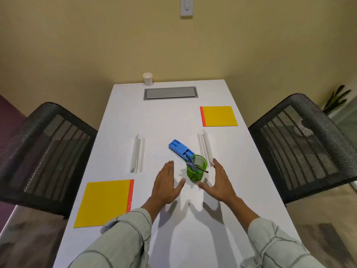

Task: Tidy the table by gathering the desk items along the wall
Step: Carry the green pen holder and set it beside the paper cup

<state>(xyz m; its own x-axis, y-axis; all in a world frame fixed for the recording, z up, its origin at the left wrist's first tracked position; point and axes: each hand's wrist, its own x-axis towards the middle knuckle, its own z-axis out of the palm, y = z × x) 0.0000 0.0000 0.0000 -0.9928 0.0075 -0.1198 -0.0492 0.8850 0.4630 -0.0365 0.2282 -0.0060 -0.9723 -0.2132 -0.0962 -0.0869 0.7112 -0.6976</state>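
Note:
A green mesh pen cup (196,168) with several pens stands upright near the middle of the white table (173,120). My left hand (166,183) and my right hand (218,182) hover on either side of it, fingers straight, palms facing it, not touching. A blue plastic organizer (178,148) lies just behind the cup. Two clear acrylic holders lie flat, one (138,153) on the left and one (205,146) on the right. One yellow notebook with a red spine (104,203) lies front left, another (219,116) far right.
A white paper cup (148,79) stands at the wall edge beside a grey cable hatch (170,93). Black mesh chairs flank the table on the left (48,151) and on the right (305,144). A beige wall closes the far end.

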